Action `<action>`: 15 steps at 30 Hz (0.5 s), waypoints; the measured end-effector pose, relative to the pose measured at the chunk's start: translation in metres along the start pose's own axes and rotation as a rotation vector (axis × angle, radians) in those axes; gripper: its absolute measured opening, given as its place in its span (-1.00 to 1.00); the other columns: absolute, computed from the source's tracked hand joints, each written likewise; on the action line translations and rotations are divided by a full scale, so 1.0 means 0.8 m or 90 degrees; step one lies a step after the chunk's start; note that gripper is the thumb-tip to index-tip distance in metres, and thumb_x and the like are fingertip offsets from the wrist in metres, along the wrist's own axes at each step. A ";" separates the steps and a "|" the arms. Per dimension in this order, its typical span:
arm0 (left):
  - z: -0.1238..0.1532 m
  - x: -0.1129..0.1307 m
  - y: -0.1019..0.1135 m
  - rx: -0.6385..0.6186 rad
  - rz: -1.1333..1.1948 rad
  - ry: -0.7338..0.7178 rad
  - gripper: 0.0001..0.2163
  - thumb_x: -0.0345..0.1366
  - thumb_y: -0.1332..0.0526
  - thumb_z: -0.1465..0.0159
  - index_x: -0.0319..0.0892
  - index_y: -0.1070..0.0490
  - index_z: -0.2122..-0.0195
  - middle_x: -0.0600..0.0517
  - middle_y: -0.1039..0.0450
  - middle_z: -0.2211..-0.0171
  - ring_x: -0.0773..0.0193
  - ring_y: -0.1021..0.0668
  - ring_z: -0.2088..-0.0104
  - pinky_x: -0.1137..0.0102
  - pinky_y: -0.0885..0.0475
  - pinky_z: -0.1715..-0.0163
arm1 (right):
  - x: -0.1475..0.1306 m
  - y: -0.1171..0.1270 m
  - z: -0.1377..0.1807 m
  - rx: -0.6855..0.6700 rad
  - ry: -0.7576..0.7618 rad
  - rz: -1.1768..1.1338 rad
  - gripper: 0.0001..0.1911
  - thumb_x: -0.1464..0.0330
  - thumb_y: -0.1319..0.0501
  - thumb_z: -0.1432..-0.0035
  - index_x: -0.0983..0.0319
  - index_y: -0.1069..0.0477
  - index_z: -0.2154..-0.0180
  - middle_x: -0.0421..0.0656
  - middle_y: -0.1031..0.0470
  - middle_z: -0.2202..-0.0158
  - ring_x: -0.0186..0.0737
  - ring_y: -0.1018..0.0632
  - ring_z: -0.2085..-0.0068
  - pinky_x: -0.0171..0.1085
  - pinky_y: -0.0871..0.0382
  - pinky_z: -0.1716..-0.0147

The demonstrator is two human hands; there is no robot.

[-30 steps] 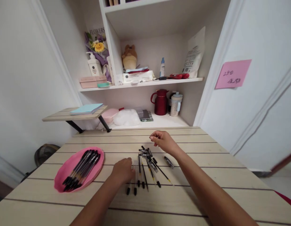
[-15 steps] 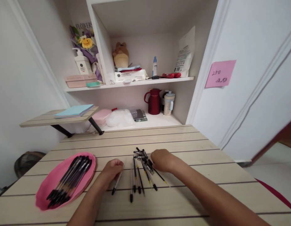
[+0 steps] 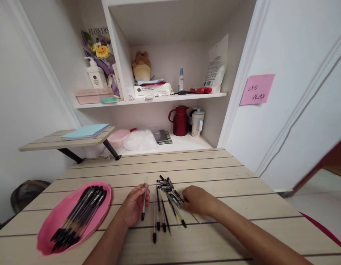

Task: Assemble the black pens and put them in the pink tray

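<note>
My left hand point(image 3: 134, 204) is pinching a clear pen barrel point(image 3: 144, 202) with a black end pointing down, held nearly upright over the table. Just right of it lies a loose pile of pen parts: clear barrels with black ends, thin refills point(image 3: 165, 217) and dark caps point(image 3: 165, 187) with clips. At the pile's right side, my right hand point(image 3: 196, 200) has its fingers closed on a thin refill point(image 3: 196, 218), whose yellowish and clear end shows below the hand. The fingertips are partly hidden behind the knuckles.
A pink oval tray point(image 3: 43, 235) with several assembled black pens point(image 3: 79, 217) stands at the left. Behind it, a small raised shelf point(image 3: 43, 141) holds blue paper point(image 3: 84, 131). A red jug point(image 3: 180, 121) and a cup point(image 3: 197, 123) stand in the cabinet beyond the slatted table point(image 3: 220, 162).
My left hand has turned palm-up and raised the barrel from a slant to nearly upright. My right hand has shifted slightly right and towards me, down over the refill.
</note>
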State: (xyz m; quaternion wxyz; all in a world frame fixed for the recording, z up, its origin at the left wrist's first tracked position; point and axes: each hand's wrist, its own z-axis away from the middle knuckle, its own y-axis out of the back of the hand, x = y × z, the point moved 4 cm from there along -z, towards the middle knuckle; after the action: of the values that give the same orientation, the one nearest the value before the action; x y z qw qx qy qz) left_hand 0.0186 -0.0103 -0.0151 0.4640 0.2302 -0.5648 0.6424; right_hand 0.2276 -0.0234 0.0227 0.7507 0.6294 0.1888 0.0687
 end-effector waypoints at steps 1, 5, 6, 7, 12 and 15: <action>0.000 0.000 -0.004 -0.014 0.013 0.004 -0.87 -0.41 -0.22 -0.04 -0.21 -0.31 0.36 0.11 -0.34 0.52 0.48 -0.41 0.58 0.57 -0.28 0.59 | 0.002 0.003 -0.002 0.001 0.009 -0.056 -0.84 0.40 -0.08 0.14 0.30 -0.42 0.50 0.01 -0.51 0.43 -0.10 -0.52 0.38 -0.31 -0.27 0.50; 0.000 -0.006 -0.029 -0.088 0.043 0.018 -0.87 -0.41 -0.20 -0.07 -0.21 -0.30 0.33 0.09 -0.34 0.47 0.50 -0.39 0.57 0.58 -0.28 0.59 | 0.000 0.018 -0.017 -0.061 0.033 -0.404 -0.90 0.44 -0.04 0.13 0.27 -0.31 0.55 -0.16 -0.45 0.61 -0.32 -0.46 0.60 -0.44 -0.16 0.68; 0.001 -0.009 -0.035 -0.104 0.040 0.018 -0.88 -0.40 -0.20 -0.08 -0.21 -0.30 0.34 0.09 -0.34 0.47 0.50 -0.39 0.57 0.59 -0.27 0.60 | -0.004 0.023 -0.022 -0.075 0.045 -0.496 -0.92 0.43 -0.04 0.12 0.27 -0.29 0.54 -0.20 -0.44 0.62 -0.36 -0.44 0.63 -0.46 -0.12 0.72; 0.003 -0.012 -0.041 -0.118 0.034 0.014 -0.89 -0.39 -0.19 -0.08 -0.20 -0.30 0.34 0.09 -0.33 0.47 0.50 -0.38 0.58 0.59 -0.26 0.62 | -0.008 0.029 -0.027 -0.078 0.058 -0.579 -0.95 0.43 -0.05 0.12 0.26 -0.27 0.53 -0.22 -0.43 0.63 -0.39 -0.42 0.66 -0.48 -0.08 0.74; 0.017 -0.022 -0.049 -0.127 -0.023 -0.044 -0.90 -0.33 -0.17 -0.10 -0.18 -0.28 0.36 0.11 -0.29 0.53 0.49 -0.32 0.63 0.60 -0.18 0.71 | -0.020 0.053 -0.052 -0.017 0.097 -0.853 -0.92 0.44 -0.11 0.14 0.26 -0.21 0.48 -0.25 -0.44 0.64 -0.46 -0.39 0.69 -0.52 -0.06 0.76; 0.024 -0.023 -0.046 -0.097 -0.064 -0.065 -0.90 -0.31 -0.17 -0.10 -0.18 -0.27 0.37 0.13 -0.28 0.56 0.52 -0.28 0.68 0.62 -0.11 0.76 | -0.019 0.051 -0.060 0.033 0.116 -0.941 -0.85 0.43 -0.16 0.16 0.27 -0.22 0.44 -0.25 -0.45 0.61 -0.47 -0.39 0.69 -0.51 -0.12 0.74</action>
State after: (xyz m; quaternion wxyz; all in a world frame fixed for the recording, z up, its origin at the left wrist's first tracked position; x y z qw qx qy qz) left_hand 0.0545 -0.0369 -0.0063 0.4824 0.2545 -0.6226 0.5611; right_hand 0.2015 0.0233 0.0591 0.5674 0.3480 0.6258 -0.4066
